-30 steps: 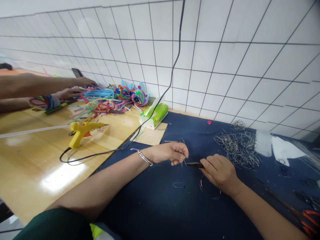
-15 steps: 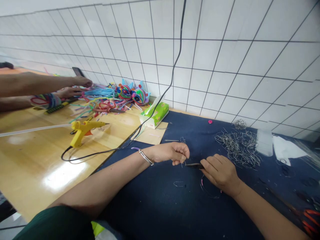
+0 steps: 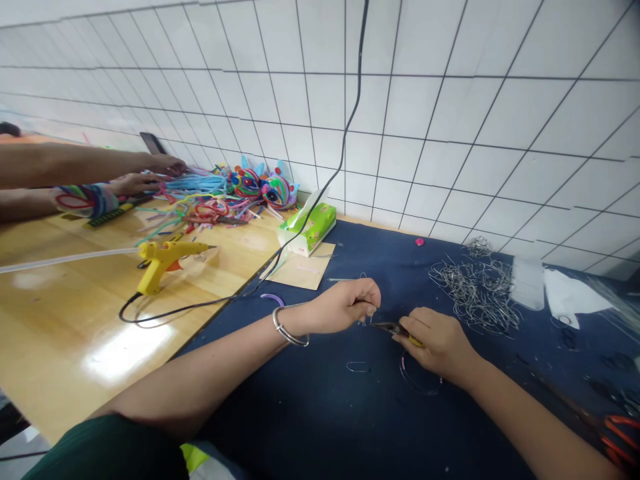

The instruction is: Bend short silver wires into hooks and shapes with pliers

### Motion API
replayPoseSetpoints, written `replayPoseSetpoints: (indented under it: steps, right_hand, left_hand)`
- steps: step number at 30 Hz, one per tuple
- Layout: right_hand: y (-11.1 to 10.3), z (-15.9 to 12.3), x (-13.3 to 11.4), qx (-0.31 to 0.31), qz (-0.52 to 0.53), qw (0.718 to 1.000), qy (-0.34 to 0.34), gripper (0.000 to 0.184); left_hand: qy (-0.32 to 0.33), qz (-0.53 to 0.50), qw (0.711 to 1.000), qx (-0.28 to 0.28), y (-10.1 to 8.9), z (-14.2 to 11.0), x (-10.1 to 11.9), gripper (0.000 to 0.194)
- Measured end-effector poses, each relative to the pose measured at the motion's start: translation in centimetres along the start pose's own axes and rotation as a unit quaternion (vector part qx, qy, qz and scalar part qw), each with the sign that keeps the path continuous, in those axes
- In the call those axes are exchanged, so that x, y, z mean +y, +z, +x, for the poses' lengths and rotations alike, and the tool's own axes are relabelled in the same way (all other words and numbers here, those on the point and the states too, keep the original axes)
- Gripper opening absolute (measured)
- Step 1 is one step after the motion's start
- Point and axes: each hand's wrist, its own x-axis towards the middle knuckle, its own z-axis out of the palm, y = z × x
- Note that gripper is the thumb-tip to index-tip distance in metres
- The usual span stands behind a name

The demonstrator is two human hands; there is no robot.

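Observation:
My left hand [image 3: 353, 305] pinches a small piece of thin wire [image 3: 365, 320], whose ends poke out below the fingertips. Just to the right, my right hand [image 3: 437, 343] is closed round pliers [image 3: 395, 328] with a yellow handle. Their dark jaws point at the wire; whether they touch it I cannot tell. A bent U-shaped wire [image 3: 358, 367] lies on the dark blue cloth [image 3: 320, 413] below my hands. Under my right hand rests a thin wire loop [image 3: 413, 383] with pink bits on it.
A tangled heap of wires [image 3: 480, 293] lies at the right, with orange-handled scissors [image 3: 620, 433] nearer me. On the left are a yellow glue gun [image 3: 165, 260], a green tissue pack [image 3: 313, 230] and a black cable [image 3: 345, 143]. Another person's hands [image 3: 145, 175] work among coloured pipe cleaners [image 3: 200, 183].
My right hand has turned the pliers, so the yellow handle now shows. The left hand has turned slightly, and its wire ends show more clearly below the fingers.

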Motion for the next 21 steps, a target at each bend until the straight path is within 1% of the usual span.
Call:
replayPoseSetpoints:
  steps: [2,5,8,11,15,17,19,21]
  right_hand:
    - [-0.1,0.1,0.0,-0.026,0.046,0.998,0.021,0.019]
    - [-0.2,0.3,0.1,-0.071,0.111,0.991,0.039,0.021]
    - [-0.4,0.4,0.1,-0.102,0.148,0.982,0.054,0.021]
    - [-0.4,0.5,0.2,-0.105,0.161,0.979,0.064,0.021]
    - [0.1,0.3,0.3,-0.092,0.163,0.980,0.059,0.021]
    - [0.6,0.2,0.4,-0.074,0.151,0.984,0.057,0.022]
    - [1.0,0.1,0.4,-0.045,0.121,0.990,0.058,0.023]
    - [1.2,0.0,0.4,-0.015,0.071,0.996,0.057,0.023]
  left_hand:
    - [0.039,0.088,0.995,0.013,0.0,-0.1,0.5,0.011]
    - [0.086,0.171,0.981,-0.013,-0.1,-0.3,0.8,0.015]
    - [0.116,0.201,0.972,-0.036,-0.1,-0.3,0.8,0.016]
    - [0.129,0.209,0.969,-0.035,-0.2,-0.3,0.6,0.016]
    - [0.128,0.207,0.969,-0.030,-0.3,-0.3,0.9,0.016]
    - [0.118,0.199,0.973,-0.015,-0.3,-0.3,1.0,0.016]
    - [0.091,0.178,0.980,0.016,-0.3,-0.2,0.8,0.013]
    - [0.044,0.132,0.989,0.052,-0.2,-0.1,0.2,0.010]
